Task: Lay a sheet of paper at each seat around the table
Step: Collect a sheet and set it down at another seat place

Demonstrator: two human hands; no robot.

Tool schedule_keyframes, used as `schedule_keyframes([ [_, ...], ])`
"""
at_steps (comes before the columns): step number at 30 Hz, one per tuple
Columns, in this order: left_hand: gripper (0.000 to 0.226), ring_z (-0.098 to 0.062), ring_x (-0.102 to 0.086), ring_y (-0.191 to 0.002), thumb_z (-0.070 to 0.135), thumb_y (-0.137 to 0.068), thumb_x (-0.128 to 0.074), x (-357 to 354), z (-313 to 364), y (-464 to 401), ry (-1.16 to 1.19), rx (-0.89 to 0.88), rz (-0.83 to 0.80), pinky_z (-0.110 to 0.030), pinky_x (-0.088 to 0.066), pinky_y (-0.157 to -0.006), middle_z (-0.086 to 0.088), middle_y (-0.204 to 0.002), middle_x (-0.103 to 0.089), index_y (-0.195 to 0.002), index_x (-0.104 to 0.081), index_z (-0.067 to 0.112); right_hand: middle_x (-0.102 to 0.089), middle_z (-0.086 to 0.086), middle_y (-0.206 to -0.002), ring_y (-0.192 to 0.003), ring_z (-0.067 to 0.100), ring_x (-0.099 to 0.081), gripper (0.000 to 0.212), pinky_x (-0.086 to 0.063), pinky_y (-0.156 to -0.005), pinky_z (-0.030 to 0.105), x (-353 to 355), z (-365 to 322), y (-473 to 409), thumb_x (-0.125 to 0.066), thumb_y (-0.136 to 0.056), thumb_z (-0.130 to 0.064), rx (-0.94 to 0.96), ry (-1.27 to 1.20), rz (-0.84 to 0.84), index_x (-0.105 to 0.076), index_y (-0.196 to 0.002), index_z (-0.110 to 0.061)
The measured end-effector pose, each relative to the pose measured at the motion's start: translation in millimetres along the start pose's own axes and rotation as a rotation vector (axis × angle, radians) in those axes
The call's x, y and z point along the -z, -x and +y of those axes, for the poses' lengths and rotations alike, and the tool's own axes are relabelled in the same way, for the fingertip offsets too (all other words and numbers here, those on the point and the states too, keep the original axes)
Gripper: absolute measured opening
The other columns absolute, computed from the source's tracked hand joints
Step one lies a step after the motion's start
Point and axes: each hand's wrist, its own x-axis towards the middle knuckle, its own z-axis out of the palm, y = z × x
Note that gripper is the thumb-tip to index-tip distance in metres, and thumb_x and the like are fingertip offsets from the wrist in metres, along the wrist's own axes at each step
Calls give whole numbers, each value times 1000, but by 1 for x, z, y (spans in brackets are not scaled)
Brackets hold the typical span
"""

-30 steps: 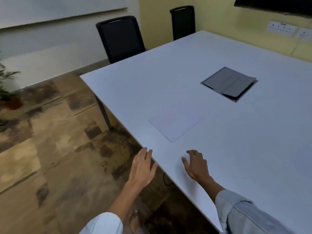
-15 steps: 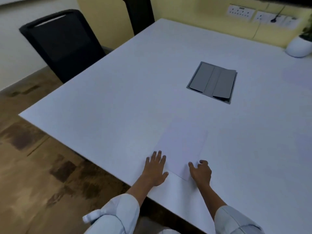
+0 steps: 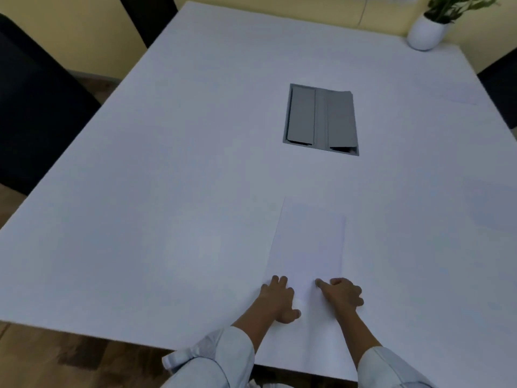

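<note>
White rectangular desk (image 3: 173,191) fills the view, yellow wall behind it, brown wood-pattern floor (image 3: 56,359) at the near edge.

Left hand (image 3: 278,301): palm down, fingers spread flat on the near left part of the white sheet of paper (image 3: 307,247). Grip released, pressing, nothing pinched. Right hand (image 3: 342,299): resting on the sheet's near right part, index finger stretched out toward the left hand, other fingers curled under. Not clenched around anything visible; no part of the sheet is lifted. Both pale blue sleeves (image 3: 221,357) are rolled up at the forearm.

Sheet lies flat on the desk at the near edge, directly in front of the person, long side running away from them, slightly skewed to the desk edge. Edges faint against the white top.

Beyond the sheet, near the desk centre: grey recessed cable box with two flap lids (image 3: 321,119), right flap slightly ajar. Far right corner: white round pot with a green plant (image 3: 425,35). Black chairs (image 3: 33,107) stand at the left side, one more at the far end, another at the right edge.
</note>
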Motion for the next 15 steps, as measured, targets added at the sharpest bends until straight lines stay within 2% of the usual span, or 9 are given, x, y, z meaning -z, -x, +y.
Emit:
schedule_keyframes([
  [3, 74, -34, -10, -148, 53, -93, -49, 7, -11, 1, 3, -77, -26, -54, -23, -116, -14, -161, -13, -149, -32, 8, -35, 22, -144, -132, 45, -36, 75, -43, -101, 52, -9, -3, 20, -82, -77, -39, -102, 8, 98, -46, -133, -5],
  [6, 76, -34, -10, -148, 53, -93, -49, 7, -24, -1, 13, -145, -32, -53, -25, -116, -13, -162, -11, -149, -31, 5, -42, 28, -142, -128, 45, -46, 78, -46, -100, 49, -24, -3, 27, -82, -79, -29, -106, -109, 143, -40, -137, 3],
  [8, 76, -34, -10, -149, 52, -93, -48, 3, -33, -2, 43, -188, -27, -52, -26, -116, -12, -164, -9, -149, -29, 3, -54, 28, -136, -124, 44, -54, 70, -47, -101, 48, -29, -3, 31, -79, -83, -25, -103, -198, 186, -45, -136, 6],
  [10, 77, -32, -9, -150, 50, -95, -47, 0, -43, -3, 115, -230, -23, -50, -25, -118, -11, -165, -7, -151, -24, 3, -63, 26, -127, -117, 43, -60, 52, -50, -100, 47, -34, -5, 37, -72, -88, -24, -76, -258, 268, -56, -128, 5],
  [13, 77, -30, -8, -151, 45, -97, -47, 5, -65, 4, 231, -265, 13, -45, -20, -121, -13, -165, -7, -154, -17, 3, -69, 24, -118, -110, 40, -65, 36, -49, -96, 40, -36, -9, 53, -68, -91, -20, -38, -309, 407, -65, -120, 3],
  [15, 74, -31, -10, -151, 41, -97, -48, 14, -84, 12, 207, -288, 85, -44, -20, -122, -15, -164, -10, -152, -19, 2, -73, 24, -109, -103, 39, -68, 29, -49, -91, 35, -35, -12, 66, -70, -90, -16, -24, -318, 467, -68, -114, 2],
])
